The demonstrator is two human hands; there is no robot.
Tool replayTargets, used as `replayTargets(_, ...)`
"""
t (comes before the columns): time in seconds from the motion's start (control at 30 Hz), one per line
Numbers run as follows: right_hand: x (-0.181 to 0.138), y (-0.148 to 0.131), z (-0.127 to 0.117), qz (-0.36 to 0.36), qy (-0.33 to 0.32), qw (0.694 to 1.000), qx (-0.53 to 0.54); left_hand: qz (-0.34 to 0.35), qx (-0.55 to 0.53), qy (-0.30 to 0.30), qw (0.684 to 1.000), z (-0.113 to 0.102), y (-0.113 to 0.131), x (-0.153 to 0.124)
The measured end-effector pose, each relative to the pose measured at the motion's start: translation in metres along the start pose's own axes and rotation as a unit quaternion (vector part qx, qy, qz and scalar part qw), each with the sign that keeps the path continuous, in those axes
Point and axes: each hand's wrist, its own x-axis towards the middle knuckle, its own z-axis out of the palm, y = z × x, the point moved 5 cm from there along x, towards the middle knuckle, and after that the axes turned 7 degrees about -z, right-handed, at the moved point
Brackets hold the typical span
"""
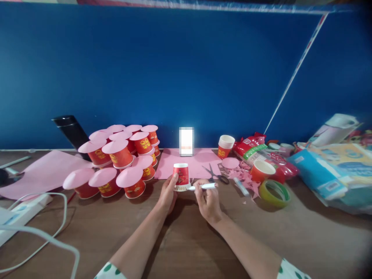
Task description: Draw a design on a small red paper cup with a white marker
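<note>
My left hand (167, 193) grips a red paper cup (181, 174) by its left side, above the table. The cup has a white band along its lower edge, with a zigzag line drawn on it. In my right hand (207, 199) is a white marker pen (206, 186), its tip at the right end of that band. Whether the tip touches the cup I cannot tell. Behind the cup lies pink paper (168, 162), with a pair of dark scissors (215, 174) at its right edge.
Several red cups with pink cone tops (130, 176) stand stacked at left, near a white power strip (26, 217) with cables. To the right are nested paper cups (226, 145), pink scraps (247, 176), a tape roll (274, 193), a glue stick (241, 186) and a blue packet (319, 170).
</note>
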Motion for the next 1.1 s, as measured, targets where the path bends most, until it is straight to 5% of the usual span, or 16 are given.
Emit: replayTargets(1.1, 0.0006, 0.0008, -0.0022, -0.006, 0.021, 1.000, 0.006, 0.004, 0.018, -0.015, 1.000, 0.0038, -0.0016, -0.0019)
